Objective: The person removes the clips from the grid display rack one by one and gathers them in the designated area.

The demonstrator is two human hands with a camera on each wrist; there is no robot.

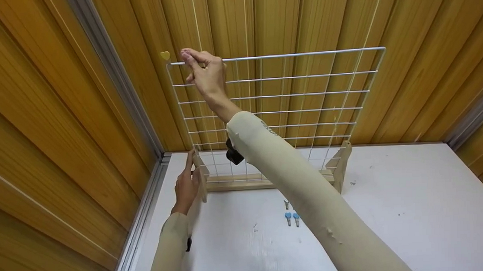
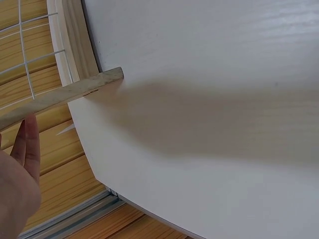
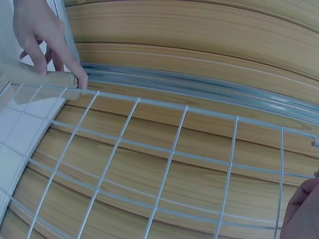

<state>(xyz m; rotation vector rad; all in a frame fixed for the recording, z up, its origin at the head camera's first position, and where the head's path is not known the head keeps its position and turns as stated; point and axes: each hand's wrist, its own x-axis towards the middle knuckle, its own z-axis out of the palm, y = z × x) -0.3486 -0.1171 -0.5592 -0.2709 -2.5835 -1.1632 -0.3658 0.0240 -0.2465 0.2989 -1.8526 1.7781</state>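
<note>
A white wire grid (image 1: 297, 94) stands upright in a wooden stand (image 1: 243, 187). A yellow heart-topped clip (image 1: 165, 55) sits at its top left corner. Just right of that clip is my right hand (image 1: 210, 73), thumb and index finger close together at the top wire; the right wrist view crops the fingertips, so I cannot tell whether they hold anything. Lower left, my left hand (image 1: 186, 186) touches the stand's left wooden side piece (image 2: 75, 90) from its outer side, fingers mostly straight. The right forearm covers part of the grid and stand.
Two blue heart-topped clips (image 1: 288, 216) and a pale clip (image 1: 286, 205) lie on the white tabletop (image 1: 407, 201), close to the right forearm. Behind the grid rises a wood-panelled wall (image 1: 426, 62). A metal rail (image 1: 116, 71) runs along the left corner.
</note>
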